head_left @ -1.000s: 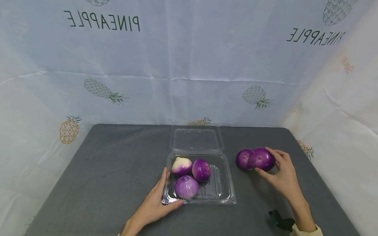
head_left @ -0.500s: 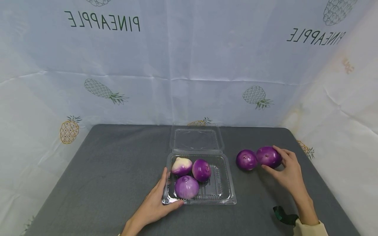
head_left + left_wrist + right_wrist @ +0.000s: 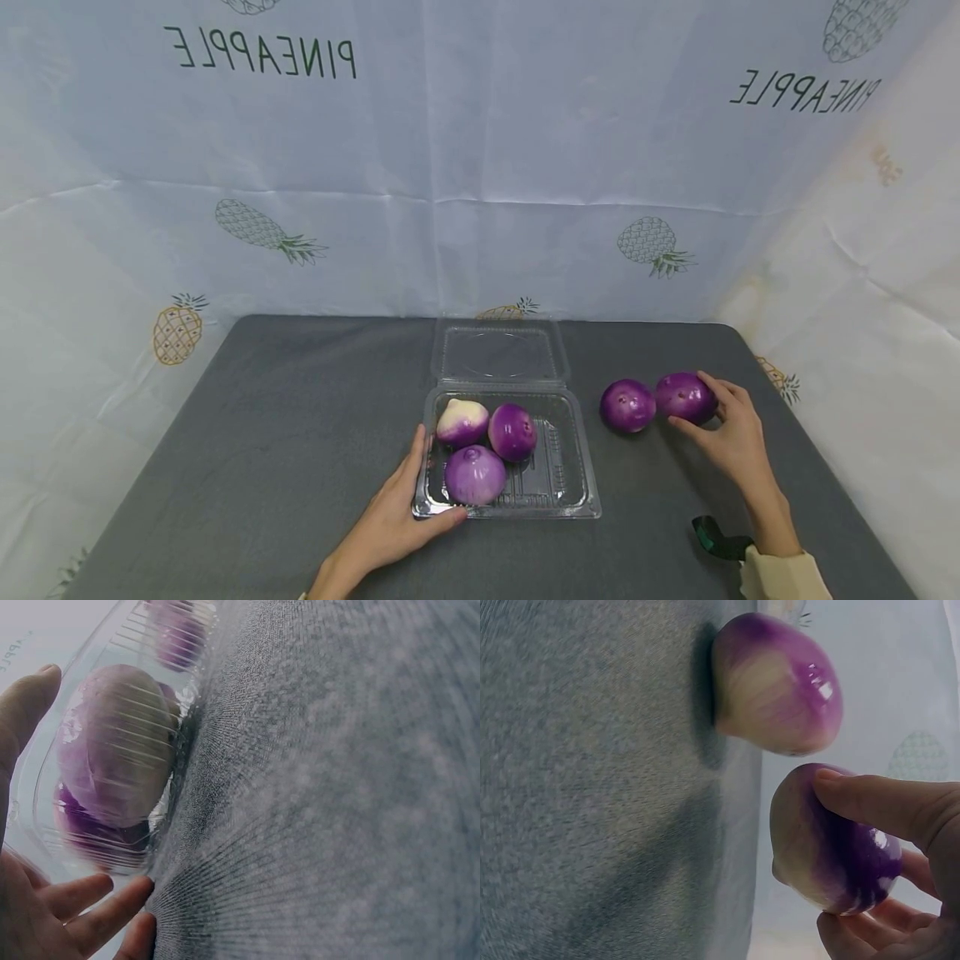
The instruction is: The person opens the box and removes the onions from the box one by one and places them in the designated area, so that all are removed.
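1. Since the head frame one second back, your right hand [image 3: 726, 435] is shifting rightward with the held bulb [image 3: 686, 397]. It was overlapping the loose bulb [image 3: 627, 407] in that view; now it is showing just beside it.
2. Your right fingers are clamping the held bulb, thumb on one side, fingers on the other. Right wrist view is showing it hanging above the grey table [image 3: 315, 433], its shadow falling apart from it.
3. Loose bulb is resting on the table, between the clear container [image 3: 540, 511] and the held bulb.
4. Your left hand [image 3: 390, 521] is keeping its place: fingers lying along the container's left wall, thumb spreading apart from them at the front rim.
5. Container is holding a pale-tipped bulb [image 3: 462, 422], a dark purple bulb [image 3: 513, 433] and, nearest you, a light purple bulb [image 3: 475, 476]. Its lid [image 3: 501, 350] is lying folded back behind.
6. Handling, judging by looks: gloss is suggesting slippery skin over a stiff, fairly light body, likely rolling if released on a curve. You're gripping well across the widest part; keep thumb opposing fingers.
7. Container is looking thin, light and bendy, probably sliding or buckling under a push; steadying it at wall and rim is suiting it.
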The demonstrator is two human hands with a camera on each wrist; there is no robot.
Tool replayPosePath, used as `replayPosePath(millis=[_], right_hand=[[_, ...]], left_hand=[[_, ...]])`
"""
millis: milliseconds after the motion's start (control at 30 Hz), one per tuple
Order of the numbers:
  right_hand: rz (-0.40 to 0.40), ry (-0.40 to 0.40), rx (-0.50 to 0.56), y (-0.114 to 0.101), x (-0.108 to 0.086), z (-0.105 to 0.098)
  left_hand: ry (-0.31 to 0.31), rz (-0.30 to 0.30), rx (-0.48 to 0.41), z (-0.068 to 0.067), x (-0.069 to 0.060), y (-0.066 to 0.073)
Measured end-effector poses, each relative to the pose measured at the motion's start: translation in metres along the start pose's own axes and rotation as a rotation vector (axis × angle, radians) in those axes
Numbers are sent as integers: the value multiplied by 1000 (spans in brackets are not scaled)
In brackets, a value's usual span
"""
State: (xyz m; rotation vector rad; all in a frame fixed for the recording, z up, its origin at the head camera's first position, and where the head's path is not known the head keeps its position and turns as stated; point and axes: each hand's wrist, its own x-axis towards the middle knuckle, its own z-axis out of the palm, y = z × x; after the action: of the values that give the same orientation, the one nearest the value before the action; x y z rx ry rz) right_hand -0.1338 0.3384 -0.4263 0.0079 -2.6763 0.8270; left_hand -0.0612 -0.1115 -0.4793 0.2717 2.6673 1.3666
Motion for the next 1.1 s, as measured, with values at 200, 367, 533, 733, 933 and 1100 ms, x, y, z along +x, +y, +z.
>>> replayPosePath(millis=[200, 367, 533, 733, 933, 1100], right_hand=[[0, -26, -31, 10, 1, 4], [-16, -64, -51, 16, 0, 6], [-42, -103, -43, 20, -2, 10], [-39, -133, -34, 21, -3, 12], [-17, -160, -18, 20, -2, 11], [-25, -148, -11, 21, -2, 12]], left_hand=[[0, 0, 11, 0, 0, 0], [1, 1, 6, 0, 1, 0], [2, 1, -3, 0, 1, 1], [6, 6, 6, 0, 0, 0], [16, 14, 12, 0, 0, 0], [19, 16, 16, 0, 0, 0]])
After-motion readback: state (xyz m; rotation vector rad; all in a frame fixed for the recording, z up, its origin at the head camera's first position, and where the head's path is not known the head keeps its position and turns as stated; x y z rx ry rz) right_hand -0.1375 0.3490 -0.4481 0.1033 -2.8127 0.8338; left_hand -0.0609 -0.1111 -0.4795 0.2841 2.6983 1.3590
